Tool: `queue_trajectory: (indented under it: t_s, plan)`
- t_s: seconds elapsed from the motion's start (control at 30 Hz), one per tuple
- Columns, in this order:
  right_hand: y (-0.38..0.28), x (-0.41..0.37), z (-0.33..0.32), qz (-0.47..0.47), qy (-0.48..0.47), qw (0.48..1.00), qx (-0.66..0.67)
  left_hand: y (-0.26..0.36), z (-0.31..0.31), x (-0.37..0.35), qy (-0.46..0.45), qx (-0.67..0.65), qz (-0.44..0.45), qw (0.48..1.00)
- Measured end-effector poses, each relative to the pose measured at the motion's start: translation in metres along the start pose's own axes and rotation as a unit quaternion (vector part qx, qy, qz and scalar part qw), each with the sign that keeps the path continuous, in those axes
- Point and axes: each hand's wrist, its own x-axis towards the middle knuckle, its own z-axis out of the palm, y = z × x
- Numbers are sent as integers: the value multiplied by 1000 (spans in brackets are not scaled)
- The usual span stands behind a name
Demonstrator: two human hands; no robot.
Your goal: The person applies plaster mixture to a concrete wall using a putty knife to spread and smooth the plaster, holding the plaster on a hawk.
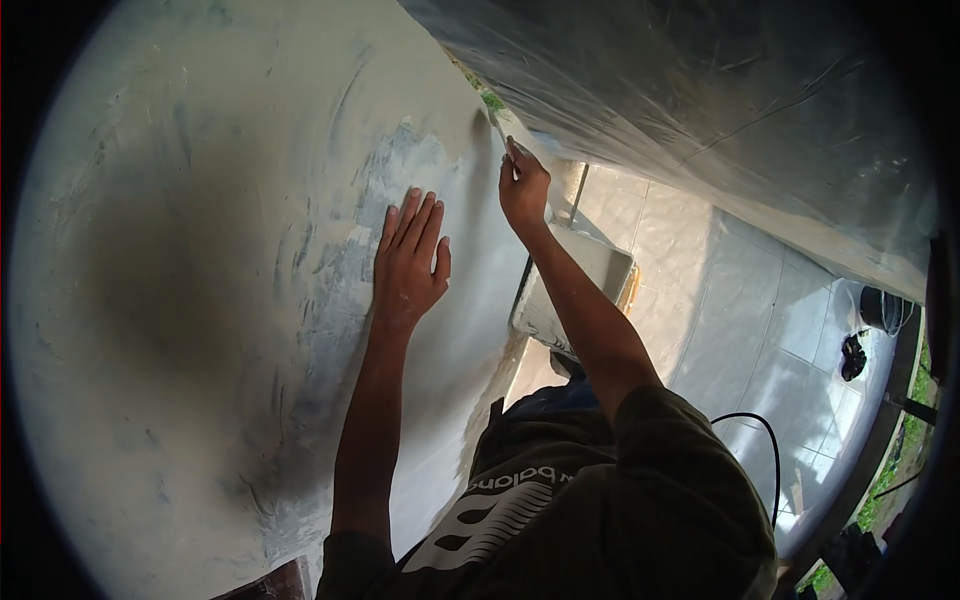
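Observation:
My left hand [410, 255] lies flat against a large pale, smeared surface [330, 130], with its fingers stretched out and nothing held in it. Farther right, by the edge of that surface, my right hand [524, 185] is closed around a thin, pale tool [499, 127]. The tool points up from the fingers, with its tip close to the surface's edge; its exact kind is hard to make out. Grey-white smears and patches cover the surface around my left hand.
A pale tray-like container [572, 285] stands below my right forearm. Plastic sheeting [720, 110] hangs at the upper right. Beyond are floor tiles [740, 300], a dark bucket [882, 309] and a black cable [775, 450]. A dark brown corner [270, 583] shows at the bottom.

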Motion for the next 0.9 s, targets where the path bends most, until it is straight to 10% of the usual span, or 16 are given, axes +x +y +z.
queue_trajectory:
  t_s: [0.9]
  plan:
    - [-25, -76, 1, 15, -117, 992, 35, -4, -17, 29, -32, 18, 4, 999]
